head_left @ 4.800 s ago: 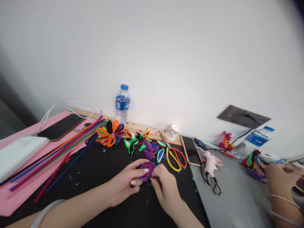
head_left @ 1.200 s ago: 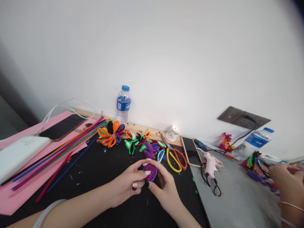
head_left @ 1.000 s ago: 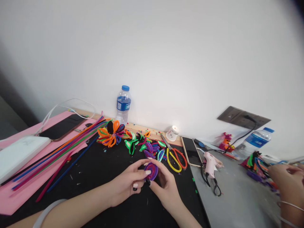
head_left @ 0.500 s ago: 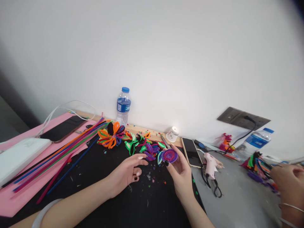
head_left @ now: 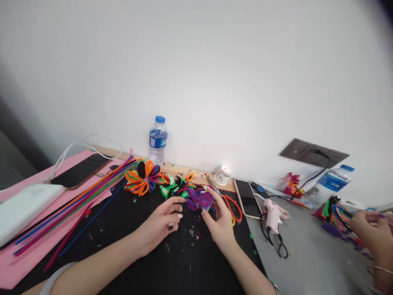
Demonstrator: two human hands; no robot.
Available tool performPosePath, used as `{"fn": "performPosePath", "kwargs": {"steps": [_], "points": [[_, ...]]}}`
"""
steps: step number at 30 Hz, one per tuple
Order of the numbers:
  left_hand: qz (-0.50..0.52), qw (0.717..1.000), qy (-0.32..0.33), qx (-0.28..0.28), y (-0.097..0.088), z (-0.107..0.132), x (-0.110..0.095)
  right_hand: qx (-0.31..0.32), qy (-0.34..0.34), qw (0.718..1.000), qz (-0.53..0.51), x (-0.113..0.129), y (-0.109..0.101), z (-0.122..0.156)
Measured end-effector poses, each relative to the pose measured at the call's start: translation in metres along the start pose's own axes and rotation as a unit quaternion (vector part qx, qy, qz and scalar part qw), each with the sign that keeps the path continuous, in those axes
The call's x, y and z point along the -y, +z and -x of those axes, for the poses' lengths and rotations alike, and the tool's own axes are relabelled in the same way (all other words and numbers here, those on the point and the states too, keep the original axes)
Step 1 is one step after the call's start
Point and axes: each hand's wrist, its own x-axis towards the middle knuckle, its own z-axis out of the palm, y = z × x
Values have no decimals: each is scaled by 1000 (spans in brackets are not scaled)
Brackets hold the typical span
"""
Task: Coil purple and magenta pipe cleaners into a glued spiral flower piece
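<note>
Between the thumb and fingers of my right hand [head_left: 219,219] is a purple pipe-cleaner coil [head_left: 205,200], close above the black work surface [head_left: 184,266]. It overlaps a cluster of purple pipe-cleaner loops [head_left: 192,200], and I cannot tell whether they touch. My left hand [head_left: 164,219] hovers just left of them, fingers loosely curled and apart, holding nothing. Behind it lie green pipe-cleaner leaves [head_left: 168,188] and an orange, black and purple pipe-cleaner flower [head_left: 143,177]. Scissors with orange-red handles [head_left: 236,211] rest right of my right hand.
Long pipe cleaners [head_left: 76,205] lie over pink paper [head_left: 18,266] at left, near a phone [head_left: 80,171] and a white box [head_left: 26,209]. A water bottle [head_left: 158,141] and a paper cup [head_left: 221,176] stand by the wall. Right are another phone [head_left: 248,198], a pink glue gun [head_left: 272,215] and another person's hand [head_left: 370,231].
My right hand has moved left with the purple coil, to the purple loops. The scissors' handles have come into view. My left hand has shifted slightly left.
</note>
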Motion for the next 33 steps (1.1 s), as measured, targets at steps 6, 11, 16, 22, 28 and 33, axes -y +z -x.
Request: {"fn": "performPosePath", "kwargs": {"steps": [6, 11, 16, 22, 28, 33], "points": [[-34, 999, 23, -29, -2, 0, -2, 43, -61, 994, 75, 4, 2, 11], [-30, 996, 54, -63, -5, -3, -4, 72, -92, 989, 90, 9, 4, 16], [2, 996, 68, -50, -7, -2, -5, 82, -97, 987, 102, 9, 4, 21], [-34, 998, 41, -37, -6, -1, -6, 97, -97, 983, 120, 12, 4, 24], [-125, 988, 50, -81, -8, -4, -2, 95, -93, 984, 115, 14, 4, 24], [-163, 977, 103, -93, -7, -5, -1, 95, -90, 985, 110, 14, 4, 24]]}}
